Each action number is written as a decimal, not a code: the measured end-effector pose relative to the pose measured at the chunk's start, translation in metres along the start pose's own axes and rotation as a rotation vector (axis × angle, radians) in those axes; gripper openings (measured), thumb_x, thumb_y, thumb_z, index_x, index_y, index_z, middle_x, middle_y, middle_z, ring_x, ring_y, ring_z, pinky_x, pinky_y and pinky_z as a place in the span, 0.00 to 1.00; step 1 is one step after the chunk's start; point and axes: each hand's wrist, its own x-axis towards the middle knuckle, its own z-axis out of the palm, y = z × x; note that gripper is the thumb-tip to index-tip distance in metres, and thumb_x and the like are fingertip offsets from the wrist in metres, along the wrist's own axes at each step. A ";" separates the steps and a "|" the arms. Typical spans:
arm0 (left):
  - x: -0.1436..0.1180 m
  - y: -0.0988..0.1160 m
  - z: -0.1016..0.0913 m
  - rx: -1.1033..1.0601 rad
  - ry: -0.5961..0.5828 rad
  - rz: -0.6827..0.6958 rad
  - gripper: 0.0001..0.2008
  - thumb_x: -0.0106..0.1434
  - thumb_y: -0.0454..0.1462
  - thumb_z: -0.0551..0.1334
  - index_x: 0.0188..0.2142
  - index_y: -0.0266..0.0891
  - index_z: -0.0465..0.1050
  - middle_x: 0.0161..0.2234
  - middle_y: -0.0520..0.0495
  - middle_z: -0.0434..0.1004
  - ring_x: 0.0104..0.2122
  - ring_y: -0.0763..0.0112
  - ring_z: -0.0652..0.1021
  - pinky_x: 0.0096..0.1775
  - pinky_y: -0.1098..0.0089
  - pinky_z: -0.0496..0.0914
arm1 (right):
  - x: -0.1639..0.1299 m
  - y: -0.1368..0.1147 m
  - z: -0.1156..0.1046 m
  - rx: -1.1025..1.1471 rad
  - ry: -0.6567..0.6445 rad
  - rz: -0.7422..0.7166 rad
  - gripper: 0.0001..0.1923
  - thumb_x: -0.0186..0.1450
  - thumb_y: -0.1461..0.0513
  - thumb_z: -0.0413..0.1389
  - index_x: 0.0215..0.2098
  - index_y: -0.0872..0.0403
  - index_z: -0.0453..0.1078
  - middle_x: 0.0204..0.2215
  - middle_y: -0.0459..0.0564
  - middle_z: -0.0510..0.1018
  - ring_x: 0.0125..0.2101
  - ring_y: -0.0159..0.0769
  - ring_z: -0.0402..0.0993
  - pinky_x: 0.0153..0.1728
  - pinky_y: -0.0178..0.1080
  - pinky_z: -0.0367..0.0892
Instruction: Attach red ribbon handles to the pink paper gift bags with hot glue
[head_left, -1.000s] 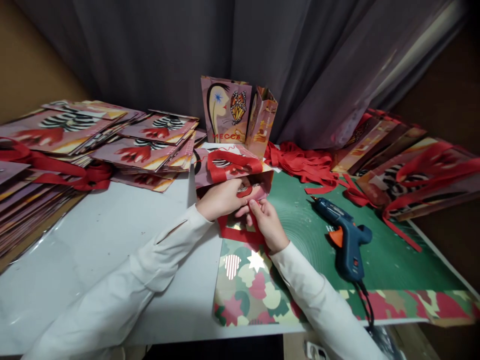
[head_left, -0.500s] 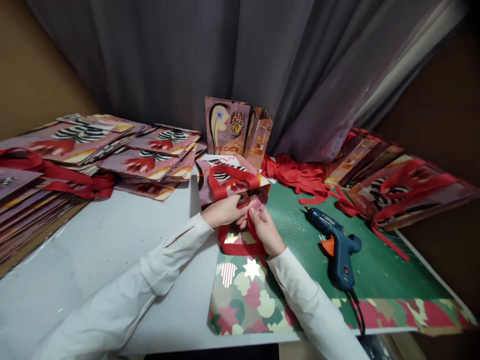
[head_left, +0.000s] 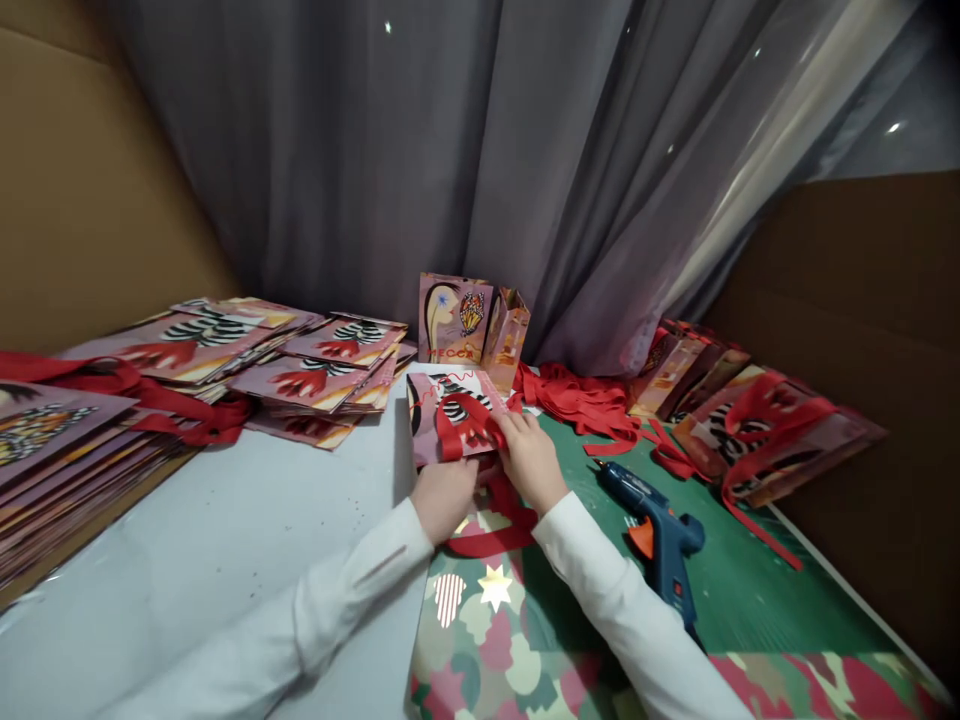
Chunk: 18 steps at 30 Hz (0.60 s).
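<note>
- Far left of frame: stacks of flat printed bags [head_left: 225,350] on the white worktop [head_left: 225,520], w/ red ribbon [head_left: 150,405] lying across them.
- Centre: left hand [head_left: 444,497], fingers curled down on the near edge of a flat paper bag [head_left: 450,415], pinning it. Bag lies at mid-frame, where white top meets green mat.
- Right hand [head_left: 531,462], fingers pinching the bag's red ribbon handle [head_left: 469,428] against its face. A second red loop [head_left: 495,530] hangs below the hands.
- Step, by my reading: pressing the handle onto the bag; next calls for steady hold, ends kept aligned.
- Upper centre: one bag stands open [head_left: 472,320] by the curtain; contents not visible.
- Right of centre: blue glue gun [head_left: 660,530] lying on green mat [head_left: 750,580], untouched; loose ribbons [head_left: 585,400] behind.
- Far right: pile of bags w/ handles [head_left: 750,430], flat.
</note>
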 end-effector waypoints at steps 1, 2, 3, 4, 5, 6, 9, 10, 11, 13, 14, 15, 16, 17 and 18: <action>-0.011 0.001 0.002 0.066 0.043 -0.029 0.19 0.62 0.26 0.47 0.47 0.29 0.72 0.42 0.29 0.77 0.44 0.50 0.78 0.46 0.52 0.69 | 0.003 0.001 0.000 -0.017 -0.017 -0.015 0.20 0.67 0.65 0.48 0.56 0.53 0.65 0.48 0.57 0.76 0.47 0.45 0.67 0.45 0.43 0.68; -0.022 0.000 0.005 0.121 0.076 -0.045 0.23 0.61 0.24 0.44 0.49 0.26 0.72 0.44 0.26 0.75 0.47 0.48 0.76 0.49 0.48 0.66 | 0.004 0.001 0.001 -0.021 -0.023 -0.027 0.20 0.67 0.65 0.48 0.57 0.53 0.65 0.47 0.57 0.76 0.46 0.46 0.67 0.45 0.43 0.68; -0.031 -0.003 0.009 0.190 0.106 -0.042 0.25 0.60 0.23 0.43 0.51 0.25 0.71 0.45 0.26 0.75 0.49 0.48 0.74 0.52 0.47 0.64 | 0.005 0.001 0.003 -0.031 -0.036 -0.044 0.21 0.67 0.65 0.47 0.59 0.53 0.63 0.47 0.58 0.76 0.46 0.46 0.67 0.44 0.42 0.69; -0.038 -0.009 0.014 0.359 0.175 0.009 0.25 0.60 0.23 0.43 0.51 0.25 0.71 0.46 0.28 0.75 0.50 0.49 0.74 0.54 0.49 0.63 | 0.006 0.001 0.004 -0.042 -0.051 -0.064 0.23 0.68 0.65 0.46 0.61 0.53 0.61 0.48 0.58 0.76 0.47 0.46 0.67 0.44 0.42 0.69; -0.042 -0.017 0.019 0.486 0.233 0.048 0.25 0.60 0.23 0.45 0.51 0.27 0.72 0.46 0.30 0.76 0.50 0.51 0.73 0.56 0.51 0.62 | 0.005 0.001 0.006 -0.055 -0.067 -0.087 0.24 0.69 0.65 0.45 0.63 0.54 0.58 0.49 0.58 0.76 0.48 0.46 0.66 0.43 0.41 0.69; -0.044 -0.025 0.026 0.561 0.268 0.080 0.24 0.61 0.23 0.46 0.50 0.28 0.74 0.45 0.32 0.77 0.50 0.51 0.73 0.57 0.52 0.62 | 0.005 0.001 0.007 -0.069 -0.083 -0.112 0.25 0.69 0.65 0.44 0.64 0.55 0.56 0.49 0.58 0.76 0.49 0.46 0.66 0.42 0.41 0.70; -0.042 -0.051 0.043 0.621 0.306 0.105 0.22 0.61 0.24 0.47 0.47 0.30 0.76 0.43 0.34 0.78 0.48 0.53 0.75 0.55 0.55 0.64 | 0.004 0.000 0.009 -0.118 -0.126 -0.172 0.27 0.69 0.66 0.43 0.66 0.56 0.52 0.52 0.59 0.74 0.50 0.48 0.65 0.39 0.41 0.71; -0.040 -0.057 0.047 0.624 0.306 0.110 0.22 0.61 0.23 0.47 0.46 0.32 0.76 0.43 0.36 0.79 0.48 0.55 0.75 0.55 0.57 0.65 | 0.004 0.000 0.009 -0.128 -0.136 -0.179 0.27 0.69 0.66 0.43 0.66 0.56 0.52 0.52 0.60 0.74 0.51 0.48 0.65 0.38 0.41 0.71; -0.038 -0.062 0.050 0.626 0.305 0.117 0.22 0.61 0.23 0.47 0.46 0.34 0.77 0.43 0.37 0.79 0.48 0.56 0.75 0.55 0.58 0.65 | 0.005 0.000 0.009 -0.136 -0.146 -0.183 0.27 0.69 0.66 0.43 0.66 0.57 0.53 0.53 0.60 0.74 0.51 0.48 0.65 0.38 0.41 0.71; -0.035 -0.068 0.054 0.630 0.311 0.140 0.22 0.63 0.25 0.47 0.47 0.37 0.76 0.44 0.40 0.79 0.49 0.59 0.75 0.55 0.61 0.65 | 0.006 0.000 0.008 -0.150 -0.164 -0.188 0.27 0.68 0.67 0.44 0.65 0.56 0.54 0.52 0.59 0.74 0.50 0.47 0.65 0.38 0.41 0.71; -0.035 -0.069 0.054 0.627 0.320 0.150 0.22 0.64 0.26 0.47 0.48 0.38 0.75 0.45 0.40 0.78 0.50 0.60 0.74 0.55 0.62 0.65 | 0.008 0.000 0.007 -0.160 -0.169 -0.194 0.26 0.68 0.67 0.44 0.65 0.56 0.56 0.52 0.59 0.74 0.50 0.47 0.66 0.38 0.40 0.71; -0.035 -0.070 0.053 0.620 0.330 0.156 0.21 0.65 0.27 0.48 0.50 0.38 0.74 0.46 0.41 0.77 0.50 0.60 0.74 0.55 0.63 0.65 | 0.010 -0.001 0.005 -0.171 -0.173 -0.203 0.25 0.68 0.67 0.44 0.64 0.56 0.57 0.52 0.58 0.74 0.49 0.47 0.66 0.38 0.40 0.70; -0.036 -0.071 0.052 0.612 0.339 0.158 0.21 0.66 0.28 0.48 0.51 0.39 0.73 0.47 0.42 0.77 0.50 0.61 0.74 0.54 0.63 0.65 | 0.012 -0.002 0.004 -0.180 -0.175 -0.212 0.24 0.69 0.66 0.44 0.63 0.55 0.58 0.51 0.58 0.74 0.48 0.47 0.66 0.37 0.40 0.70; -0.036 -0.072 0.051 0.599 0.351 0.161 0.21 0.66 0.28 0.48 0.53 0.40 0.72 0.47 0.42 0.77 0.50 0.61 0.74 0.53 0.63 0.65 | 0.014 -0.004 0.002 -0.187 -0.174 -0.220 0.24 0.69 0.66 0.44 0.63 0.54 0.59 0.51 0.57 0.75 0.47 0.46 0.67 0.37 0.40 0.70; -0.037 -0.072 0.049 0.580 0.366 0.171 0.21 0.66 0.28 0.49 0.54 0.40 0.71 0.47 0.43 0.77 0.49 0.62 0.74 0.53 0.63 0.65 | 0.017 -0.005 -0.001 -0.190 -0.171 -0.226 0.24 0.68 0.66 0.45 0.63 0.54 0.59 0.51 0.57 0.75 0.47 0.46 0.67 0.36 0.40 0.69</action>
